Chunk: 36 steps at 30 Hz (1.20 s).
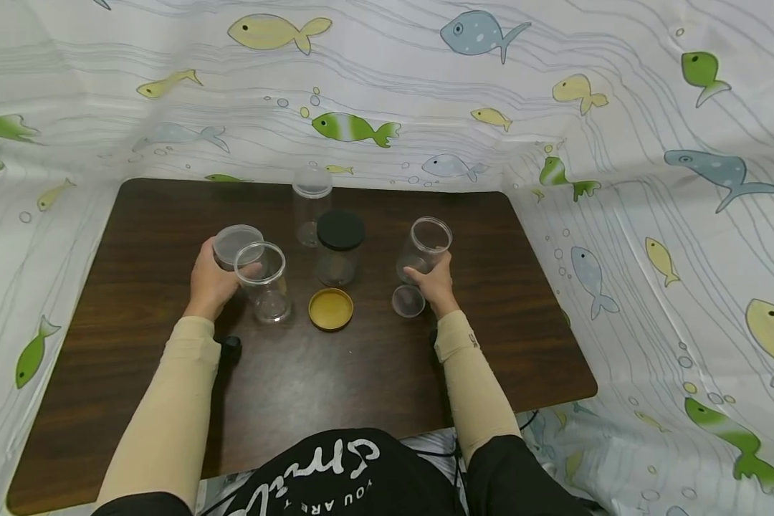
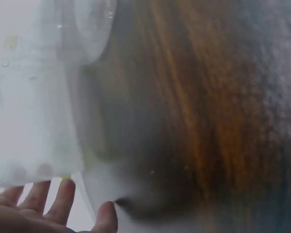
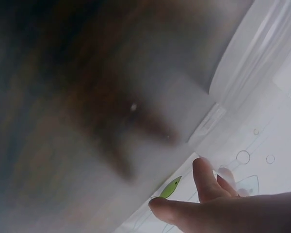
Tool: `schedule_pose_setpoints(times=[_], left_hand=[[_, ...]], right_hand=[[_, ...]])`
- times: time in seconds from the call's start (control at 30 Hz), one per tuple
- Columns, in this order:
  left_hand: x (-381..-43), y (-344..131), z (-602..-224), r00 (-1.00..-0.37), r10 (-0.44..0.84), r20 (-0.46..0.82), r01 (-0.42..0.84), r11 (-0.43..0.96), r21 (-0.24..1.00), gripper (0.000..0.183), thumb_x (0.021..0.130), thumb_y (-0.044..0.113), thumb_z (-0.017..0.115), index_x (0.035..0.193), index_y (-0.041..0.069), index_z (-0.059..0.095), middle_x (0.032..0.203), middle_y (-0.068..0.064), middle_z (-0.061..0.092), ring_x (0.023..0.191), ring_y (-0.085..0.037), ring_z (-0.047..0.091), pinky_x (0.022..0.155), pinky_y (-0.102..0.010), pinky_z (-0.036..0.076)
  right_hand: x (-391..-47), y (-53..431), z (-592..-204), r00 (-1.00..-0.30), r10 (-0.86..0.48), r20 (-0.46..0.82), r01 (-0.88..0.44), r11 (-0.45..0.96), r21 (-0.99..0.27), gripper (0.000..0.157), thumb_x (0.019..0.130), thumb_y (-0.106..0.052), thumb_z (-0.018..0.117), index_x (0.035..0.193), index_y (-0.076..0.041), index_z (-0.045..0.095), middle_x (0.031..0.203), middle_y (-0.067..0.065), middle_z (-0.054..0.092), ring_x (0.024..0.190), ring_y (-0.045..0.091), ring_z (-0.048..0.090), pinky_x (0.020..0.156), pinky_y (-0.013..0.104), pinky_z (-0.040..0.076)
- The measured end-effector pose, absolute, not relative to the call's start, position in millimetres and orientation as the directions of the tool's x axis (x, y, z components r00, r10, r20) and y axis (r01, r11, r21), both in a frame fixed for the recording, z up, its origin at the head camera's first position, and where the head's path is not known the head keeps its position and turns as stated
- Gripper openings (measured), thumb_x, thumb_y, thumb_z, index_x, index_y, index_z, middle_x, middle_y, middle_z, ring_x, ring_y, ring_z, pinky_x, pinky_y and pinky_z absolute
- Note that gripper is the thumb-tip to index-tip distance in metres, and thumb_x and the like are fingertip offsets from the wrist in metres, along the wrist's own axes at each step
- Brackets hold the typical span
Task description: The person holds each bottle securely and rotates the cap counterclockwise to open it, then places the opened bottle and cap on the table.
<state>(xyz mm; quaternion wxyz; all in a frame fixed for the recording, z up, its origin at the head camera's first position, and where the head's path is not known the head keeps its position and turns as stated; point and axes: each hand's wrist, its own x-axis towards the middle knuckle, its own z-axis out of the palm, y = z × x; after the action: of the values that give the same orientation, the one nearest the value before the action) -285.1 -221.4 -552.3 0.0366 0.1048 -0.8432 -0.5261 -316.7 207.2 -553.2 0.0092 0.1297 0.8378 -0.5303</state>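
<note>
My left hand [image 1: 214, 281] grips a clear jar with a frosted lid [image 1: 237, 242] from its left side. In front of it and partly overlapping it stands an open clear jar [image 1: 271, 301]. In the left wrist view, fingers [image 2: 63, 201] lie along the blurred clear jar wall. My right hand [image 1: 437, 283] holds another open clear jar [image 1: 426, 240], thumb on the near side and fingers on the right. A small clear lid [image 1: 408, 302] lies by that thumb. In the right wrist view, the right hand [image 3: 218, 211] shows below a large blurred clear surface.
Between the hands stand a jar with a black lid [image 1: 340, 231] and, behind it, a tall clear jar with a clear lid [image 1: 312, 183]. A yellow lid [image 1: 331, 309] lies nearer me. Fish-patterned sheeting [image 1: 387, 86] rises behind the brown table [image 1: 335, 387].
</note>
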Motion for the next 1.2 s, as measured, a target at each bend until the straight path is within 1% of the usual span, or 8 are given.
schedule_pose_setpoints(times=[0.27,0.43,0.6,0.73,0.87,0.97,1.1,1.2], left_hand=[[-273.6,-226.8,-529.8,-0.953,-0.303,-0.013,-0.117,0.329,0.937,0.102,0.084,0.039,0.082,0.159,0.013,0.018,0.157,-0.014,0.026,0.138,-0.033,0.031,0.114,-0.052,0.029],[-267.7,-232.2,-507.8,-0.941,-0.334,0.042,-0.075,0.328,0.942,0.097,0.084,0.036,0.082,0.159,0.017,0.022,0.154,-0.011,0.026,0.136,-0.028,0.033,0.113,-0.045,0.031],[-263.8,-235.1,-485.5,-0.925,-0.355,0.136,0.008,0.339,0.941,0.092,0.083,0.030,0.084,0.157,0.023,0.028,0.147,-0.002,0.029,0.132,-0.020,0.033,0.110,-0.039,0.031],[-259.9,-233.1,-467.2,-0.916,-0.343,0.208,0.081,0.350,0.933,0.091,0.081,0.028,0.084,0.156,0.027,0.032,0.142,0.003,0.030,0.131,-0.017,0.033,0.109,-0.039,0.031],[-252.3,-230.8,-450.3,-0.908,-0.342,0.242,0.115,0.352,0.929,0.089,0.082,0.030,0.083,0.155,0.031,0.033,0.147,-0.002,0.037,0.131,-0.017,0.036,0.111,-0.042,0.029],[-246.1,-229.2,-439.5,-0.894,-0.353,0.277,0.143,0.361,0.921,0.087,0.081,0.032,0.082,0.154,0.032,0.036,0.146,-0.005,0.046,0.128,-0.016,0.041,0.109,-0.041,0.030],[-238.9,-225.1,-427.1,-0.871,-0.370,0.324,0.177,0.379,0.908,0.082,0.080,0.035,0.082,0.151,0.035,0.041,0.139,-0.004,0.053,0.121,-0.013,0.044,0.103,-0.037,0.033],[-234.7,-220.0,-418.8,-0.866,-0.361,0.347,0.191,0.401,0.896,0.081,0.078,0.036,0.082,0.149,0.036,0.045,0.133,-0.002,0.054,0.117,-0.012,0.044,0.099,-0.039,0.034]], right_hand=[[-316.5,202.5,-552.2,-0.969,0.195,-0.151,0.214,0.358,-0.909,0.093,0.089,-0.020,0.081,0.154,-0.014,0.016,0.157,0.021,0.032,0.145,0.037,0.033,0.116,0.049,0.031],[-318.2,202.4,-553.3,-0.975,0.167,-0.145,0.189,0.292,-0.938,0.096,0.089,-0.013,0.080,0.156,-0.011,0.011,0.158,0.022,0.028,0.148,0.034,0.028,0.118,0.047,0.028],[-317.6,203.5,-552.4,-0.975,0.163,-0.149,0.191,0.286,-0.939,0.112,0.086,-0.017,0.084,0.160,-0.013,-0.001,0.163,0.019,0.019,0.151,0.033,0.021,0.120,0.045,0.023],[-313.8,205.3,-542.7,-0.973,0.197,-0.118,0.181,0.347,-0.920,0.122,0.082,-0.028,0.088,0.160,-0.017,-0.005,0.165,0.015,0.009,0.152,0.032,0.014,0.121,0.046,0.019],[-308.4,204.8,-524.6,-0.971,0.237,-0.026,0.137,0.461,-0.877,0.123,0.079,-0.042,0.088,0.161,-0.017,0.000,0.166,0.014,0.003,0.152,0.036,0.006,0.120,0.055,0.014],[-304.3,202.6,-511.4,-0.964,0.252,0.080,0.066,0.525,-0.848,0.119,0.081,-0.046,0.085,0.160,-0.014,0.003,0.165,0.016,0.000,0.152,0.037,0.001,0.120,0.059,0.006],[-298.2,196.1,-497.2,-0.931,0.261,0.255,-0.054,0.592,-0.804,0.112,0.083,-0.046,0.082,0.158,-0.008,0.009,0.162,0.018,0.004,0.151,0.034,0.002,0.118,0.059,0.001],[-292.9,187.5,-487.1,-0.890,0.255,0.378,-0.146,0.625,-0.767,0.105,0.083,-0.046,0.081,0.155,-0.003,0.018,0.160,0.019,0.010,0.150,0.034,0.007,0.118,0.058,0.003]])
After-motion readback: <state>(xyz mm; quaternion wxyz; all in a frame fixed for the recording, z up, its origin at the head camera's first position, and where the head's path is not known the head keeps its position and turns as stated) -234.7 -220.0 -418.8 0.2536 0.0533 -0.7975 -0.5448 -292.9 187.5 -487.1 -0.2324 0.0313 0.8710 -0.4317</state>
